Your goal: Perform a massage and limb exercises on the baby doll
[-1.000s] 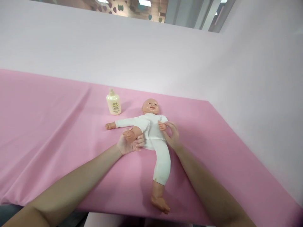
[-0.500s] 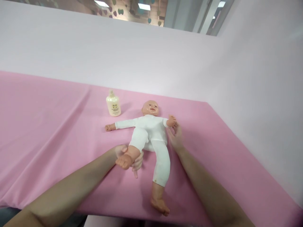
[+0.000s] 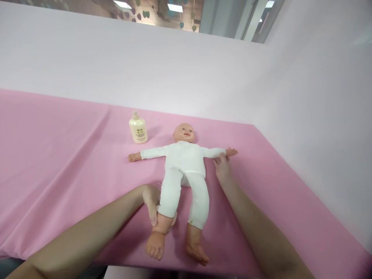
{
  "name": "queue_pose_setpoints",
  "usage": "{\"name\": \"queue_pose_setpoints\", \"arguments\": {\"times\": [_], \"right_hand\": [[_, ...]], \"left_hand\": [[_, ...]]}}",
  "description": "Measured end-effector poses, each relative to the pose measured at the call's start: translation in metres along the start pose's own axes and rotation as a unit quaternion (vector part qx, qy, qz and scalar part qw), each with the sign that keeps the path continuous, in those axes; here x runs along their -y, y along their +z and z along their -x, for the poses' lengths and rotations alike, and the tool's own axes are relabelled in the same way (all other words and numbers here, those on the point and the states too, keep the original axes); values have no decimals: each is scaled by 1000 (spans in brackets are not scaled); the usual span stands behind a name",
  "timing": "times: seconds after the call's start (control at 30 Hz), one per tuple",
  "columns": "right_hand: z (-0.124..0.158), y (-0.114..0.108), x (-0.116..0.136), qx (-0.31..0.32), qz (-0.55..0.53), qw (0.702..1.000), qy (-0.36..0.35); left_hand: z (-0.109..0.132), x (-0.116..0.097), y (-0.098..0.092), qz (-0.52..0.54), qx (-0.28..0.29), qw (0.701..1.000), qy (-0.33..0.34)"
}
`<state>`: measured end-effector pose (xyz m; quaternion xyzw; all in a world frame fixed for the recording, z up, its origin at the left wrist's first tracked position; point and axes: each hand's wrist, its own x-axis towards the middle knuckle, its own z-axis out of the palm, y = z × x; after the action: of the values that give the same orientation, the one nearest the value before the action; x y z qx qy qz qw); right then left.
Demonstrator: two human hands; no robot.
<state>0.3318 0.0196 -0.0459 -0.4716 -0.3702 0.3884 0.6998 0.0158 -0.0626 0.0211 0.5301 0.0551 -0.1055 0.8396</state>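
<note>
A baby doll (image 3: 186,159) in a white cloth body lies on its back, its head toward the wall and both arms spread sideways. My left hand (image 3: 152,201) is wrapped around its left-side leg just above the bare foot, thumb on top and the other fingers mostly hidden beneath. That leg is stretched toward me, beside the other leg. At the doll's right-side arm, my right hand (image 3: 222,166) has its fingers closed at the sleeve end by the wrist. The doll's small hand points out to the right beyond my fingers.
A cream pump bottle (image 3: 138,130) stands left of the doll's head. Pink cloth (image 3: 87,155) covers the table, with folds at the left. White walls (image 3: 174,73) rise behind and on the right; a window (image 3: 162,13) is at the top.
The doll's held leg has gone from bent and raised to stretched down toward me, my left hand with it. Its right-side arm has swung outward to the right with my right hand.
</note>
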Motion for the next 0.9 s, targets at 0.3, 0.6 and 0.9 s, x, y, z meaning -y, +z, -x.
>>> {"name": "queue_pose_setpoints", "arguments": {"times": [0.3, 0.6, 0.9], "right_hand": [[20, 17, 23, -12, 16, 999, -48], [50, 38, 37, 157, 174, 938, -257], [57, 39, 44, 287, 331, 810, -390]], "left_hand": [[1, 30, -12, 79, 45, 984, 151], [1, 12, -6, 231, -136, 915, 302], [1, 1, -3, 293, -222, 881, 298]]}}
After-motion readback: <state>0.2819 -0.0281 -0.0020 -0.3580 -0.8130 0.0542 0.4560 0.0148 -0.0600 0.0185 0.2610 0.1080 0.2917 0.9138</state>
